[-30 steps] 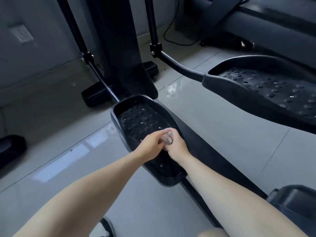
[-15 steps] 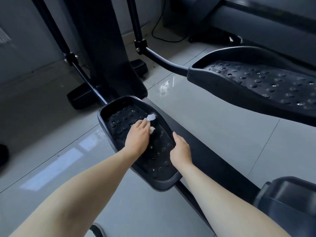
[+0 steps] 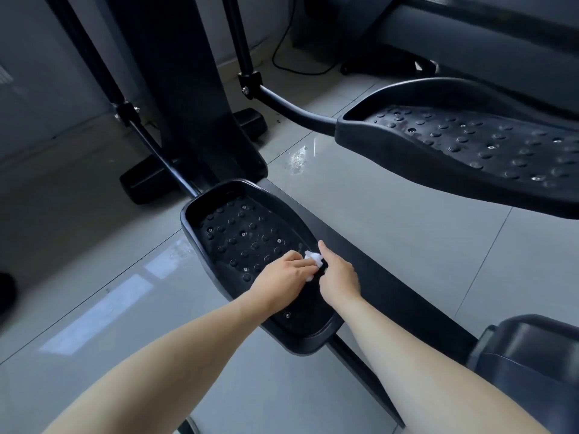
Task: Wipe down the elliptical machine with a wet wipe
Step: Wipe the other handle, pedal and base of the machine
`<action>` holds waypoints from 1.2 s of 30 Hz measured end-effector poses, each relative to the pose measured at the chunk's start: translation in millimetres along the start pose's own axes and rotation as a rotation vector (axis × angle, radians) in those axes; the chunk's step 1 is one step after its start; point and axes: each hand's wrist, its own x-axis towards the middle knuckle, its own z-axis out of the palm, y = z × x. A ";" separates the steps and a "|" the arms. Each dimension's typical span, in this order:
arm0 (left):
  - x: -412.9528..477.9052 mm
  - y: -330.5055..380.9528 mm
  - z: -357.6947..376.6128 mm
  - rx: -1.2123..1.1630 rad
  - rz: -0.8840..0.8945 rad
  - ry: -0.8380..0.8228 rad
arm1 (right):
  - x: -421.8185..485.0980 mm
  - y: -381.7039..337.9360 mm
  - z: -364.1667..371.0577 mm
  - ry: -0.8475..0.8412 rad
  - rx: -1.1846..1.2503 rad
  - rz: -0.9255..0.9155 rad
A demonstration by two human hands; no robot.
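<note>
The black elliptical machine fills the view. Its low left pedal (image 3: 238,233), studded with round bumps, lies in the centre; the raised right pedal (image 3: 470,145) is at the upper right. My left hand (image 3: 283,281) holds a crumpled white wet wipe (image 3: 313,260) against the near right part of the left pedal. My right hand (image 3: 338,275) grips that pedal's right rim beside the wipe, thumb stretched forward; its fingers are hidden over the edge.
The machine's black central column (image 3: 188,89) rises behind the pedal, with its base rail (image 3: 407,296) running to a rear housing (image 3: 532,355) at the lower right. A black cable (image 3: 282,57) lies on the glossy grey tile floor (image 3: 360,198). A dark object (image 3: 4,296) sits at the left edge.
My left hand slid the wipe from the middle of the pedal back toward its near right side, next to my right hand. The view has also shifted slightly.
</note>
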 end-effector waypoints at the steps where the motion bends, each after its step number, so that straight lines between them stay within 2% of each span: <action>1: 1.2 -3.0 -0.6 0.039 -0.010 0.005 | -0.2 2.1 1.0 0.004 -0.029 -0.001; 4: 4.2 -21.5 -10.5 0.255 -0.075 0.020 | 0.9 6.3 4.4 0.012 -0.089 -0.031; 7: 6.4 -33.0 -22.2 0.251 -0.281 0.079 | -1.8 4.1 4.1 0.022 -0.108 -0.062; 9: 8.9 -30.2 -21.5 0.229 -0.335 0.093 | -3.5 4.7 3.8 0.024 -0.121 -0.067; 15: 8.0 -3.7 -8.1 0.111 -0.214 -0.053 | -7.8 5.7 -0.8 0.006 -0.157 -0.041; 21: 0.4 -1.0 -12.5 0.180 -0.140 -0.057 | -8.1 5.7 -0.6 0.012 -0.178 -0.025; 25: 10.5 -13.9 -23.4 0.330 -0.229 -0.124 | -8.1 9.5 1.6 0.022 -0.194 -0.061; 29: 18.4 -15.6 -20.8 0.226 -0.313 -0.097 | -5.2 12.9 2.4 0.017 -0.194 -0.070; 33: 10.0 -10.7 -8.7 0.030 -0.163 -0.012 | -2.2 13.6 4.9 0.032 -0.156 -0.071; 36: 9.8 -7.1 -4.7 0.059 -0.044 -0.015 | -0.6 14.0 7.1 0.035 -0.141 -0.079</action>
